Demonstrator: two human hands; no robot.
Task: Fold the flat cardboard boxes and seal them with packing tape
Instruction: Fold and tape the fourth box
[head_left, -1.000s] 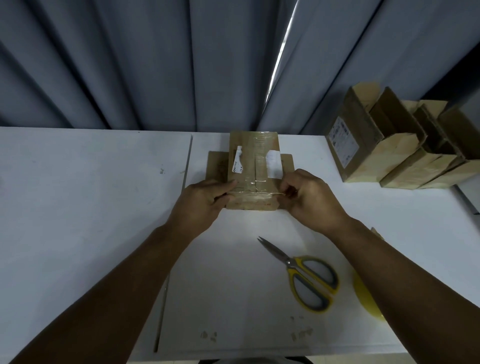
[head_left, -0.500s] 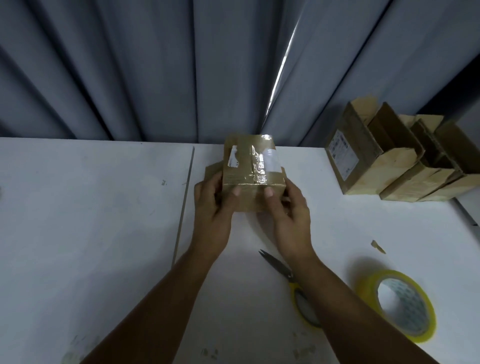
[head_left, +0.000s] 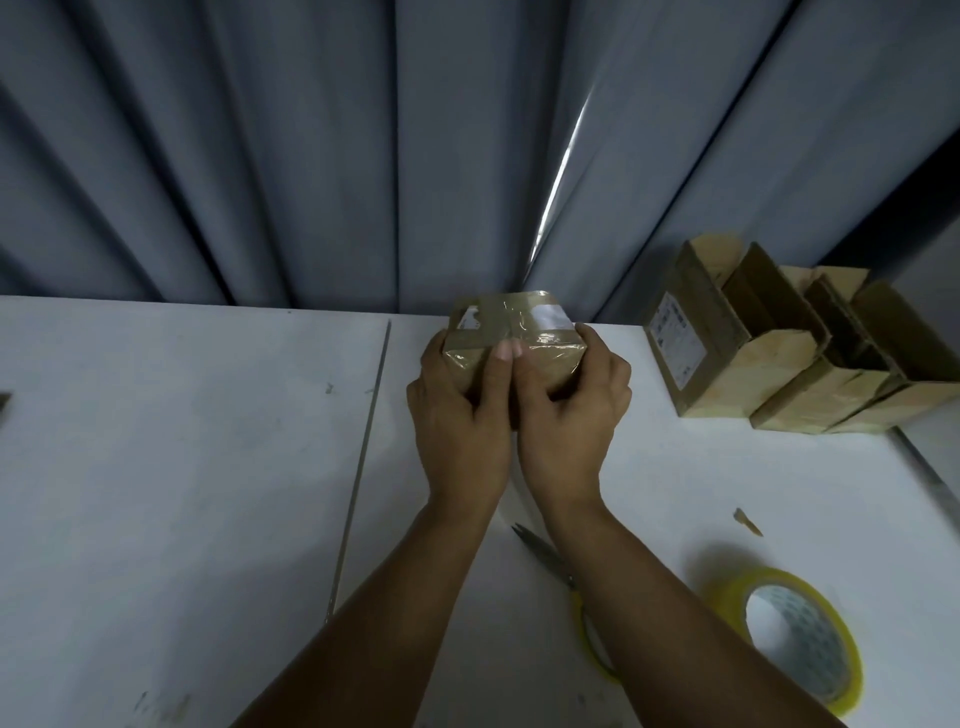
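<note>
Cardboard wrapped in glossy clear tape lies under both thumbs. The small box (head_left: 498, 319) is gripped from either side, with the left hand (head_left: 457, 421) curled round its left wall and the right hand (head_left: 571, 415) round its right wall. The two thumb tips meet side by side on the near top edge and press on the tape band there. The other fingers (head_left: 597, 345) wrap round the far sides and are mostly hidden.

The box's top face shows crossed strips of tape and two white label patches. It is straight ahead of the person, toward the far edge of the white table (head_left: 182, 467). The hands cover its base, so I cannot tell whether it touches the tabletop.

Partly under the right forearm lie scissors (head_left: 543, 553) with yellow handles, blades pointing away and to the left. To their right, a roll of yellow packing tape (head_left: 730, 603) lies flat near the front edge. A small cardboard scrap (head_left: 748, 521) lies just beyond it.

At the far right stands a row of open-topped boxes (head_left: 769, 374), touching one another, the leftmost bearing a white label. A grey-blue curtain (head_left: 311, 156) hangs behind the table.
</note>
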